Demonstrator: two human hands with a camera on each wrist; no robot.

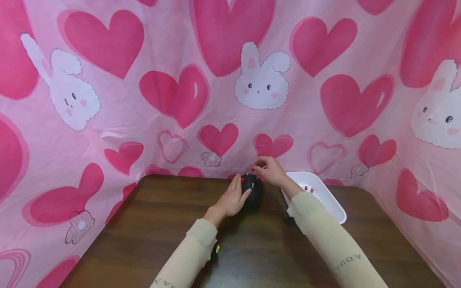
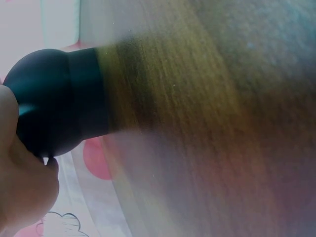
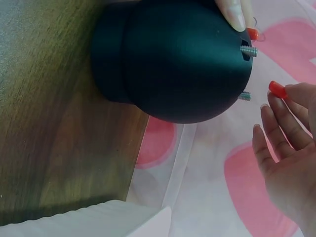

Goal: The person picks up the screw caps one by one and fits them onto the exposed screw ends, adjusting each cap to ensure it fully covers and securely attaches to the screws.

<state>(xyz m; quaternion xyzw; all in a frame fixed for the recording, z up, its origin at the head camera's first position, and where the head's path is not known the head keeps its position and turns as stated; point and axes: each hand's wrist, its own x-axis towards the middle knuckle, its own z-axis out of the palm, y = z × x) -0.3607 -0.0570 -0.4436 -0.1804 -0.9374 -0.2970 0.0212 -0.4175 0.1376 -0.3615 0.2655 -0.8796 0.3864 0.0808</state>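
A black ball-shaped body [image 1: 255, 199] stands on a narrower round base. Threaded metal studs [image 3: 249, 51] stick out of its top, and a red cap [image 3: 252, 34] sits at the top beside the left fingertips. My left hand [image 1: 229, 199] holds the ball from its left side, thumb across the front and fingers along the far side. Just above and right of the studs, my right hand [image 1: 271, 171] pinches a small red cap [image 3: 277, 89] between thumb and index finger. That cap is apart from the studs; the other right fingers are spread loosely.
A white tray [image 1: 334, 209] stands on the right, partly beneath the right forearm, with small red caps [image 1: 311, 191] inside. The brown wooden table [image 1: 158, 236] ends at a pink curtain [image 1: 223, 108] printed with hearts and rabbits.
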